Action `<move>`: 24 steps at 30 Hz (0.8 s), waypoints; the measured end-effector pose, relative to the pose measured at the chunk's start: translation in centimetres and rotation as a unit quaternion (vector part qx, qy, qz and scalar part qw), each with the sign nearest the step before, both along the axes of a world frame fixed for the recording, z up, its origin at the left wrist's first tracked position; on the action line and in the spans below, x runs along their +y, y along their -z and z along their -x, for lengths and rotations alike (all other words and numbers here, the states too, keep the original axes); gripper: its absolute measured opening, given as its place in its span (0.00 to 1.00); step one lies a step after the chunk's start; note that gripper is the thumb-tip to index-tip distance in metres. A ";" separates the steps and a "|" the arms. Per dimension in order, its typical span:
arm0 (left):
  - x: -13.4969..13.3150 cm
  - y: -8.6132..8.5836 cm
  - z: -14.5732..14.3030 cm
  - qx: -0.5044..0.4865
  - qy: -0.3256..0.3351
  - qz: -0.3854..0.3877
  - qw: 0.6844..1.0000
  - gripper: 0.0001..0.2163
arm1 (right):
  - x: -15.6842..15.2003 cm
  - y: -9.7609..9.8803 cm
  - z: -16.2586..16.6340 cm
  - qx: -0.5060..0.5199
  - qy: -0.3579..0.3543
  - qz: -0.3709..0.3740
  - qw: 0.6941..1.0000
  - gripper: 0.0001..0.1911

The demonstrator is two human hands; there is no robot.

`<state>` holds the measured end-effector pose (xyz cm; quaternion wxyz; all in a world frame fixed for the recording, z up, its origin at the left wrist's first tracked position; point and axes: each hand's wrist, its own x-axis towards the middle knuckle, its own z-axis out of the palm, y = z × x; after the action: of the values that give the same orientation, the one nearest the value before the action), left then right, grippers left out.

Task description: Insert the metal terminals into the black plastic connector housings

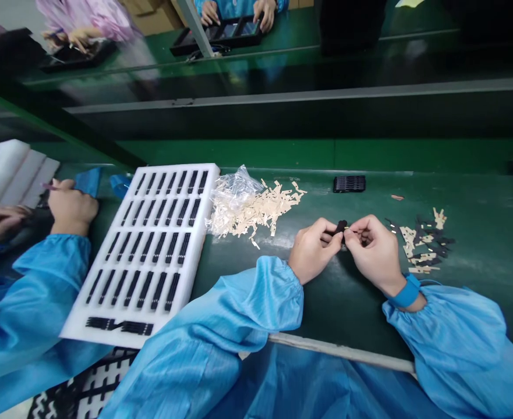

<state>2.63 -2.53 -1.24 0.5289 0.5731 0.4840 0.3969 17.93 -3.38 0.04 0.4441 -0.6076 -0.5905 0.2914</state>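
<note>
My left hand (315, 247) is closed on a small black part (340, 227), held up over the green bench. Close against it, my right hand (372, 247) pinches at the part's right end, where a tiny pale-gold piece shows; its exact kind is too small to tell. To the right of that hand lies a mixed scatter of cream and black strips (426, 241). Left of my hands is a heap of small cream-coloured pieces (265, 209), partly under a clear plastic bag (241, 186). A black ribbed block (349, 184) rests on the bench beyond my hands.
A white foam tray (199, 256) with rows of black parts stands at my left. Past it, a co-worker's hands (70, 203) work beside stacked white foam (7, 169). Across the green divider, other people handle black trays (234, 41). The bench's front edge (339, 351) runs before me.
</note>
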 end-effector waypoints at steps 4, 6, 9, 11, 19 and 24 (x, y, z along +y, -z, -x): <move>-0.2 -0.2 -0.1 0.007 0.001 -0.034 0.999 0.04 | -0.1 -0.2 0.2 -0.008 0.012 -0.007 1.000 0.06; -0.2 -0.4 0.0 0.025 0.003 -0.056 0.998 0.04 | -0.1 -0.3 0.1 -0.011 0.007 -0.008 1.000 0.06; 0.0 -0.6 0.4 0.073 0.008 -0.102 0.992 0.04 | -0.1 -0.3 0.0 -0.007 -0.008 0.002 1.000 0.06; 0.1 -0.6 0.7 0.100 0.017 -0.132 0.986 0.05 | 0.0 -0.3 -0.2 0.002 -0.019 0.014 1.000 0.05; 0.7 -0.7 1.6 0.194 0.044 -0.217 0.956 0.09 | 0.3 0.5 -0.8 0.039 -0.042 0.058 0.997 0.07; 0.8 -0.6 1.3 0.162 0.042 -0.141 0.976 0.07 | 0.5 0.5 -1.1 0.134 -0.013 0.027 0.991 0.12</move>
<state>1.32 -1.70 -0.60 0.3739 0.7181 0.4779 0.3407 19.00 -2.84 -0.42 0.4990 -0.5670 -0.5256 0.3914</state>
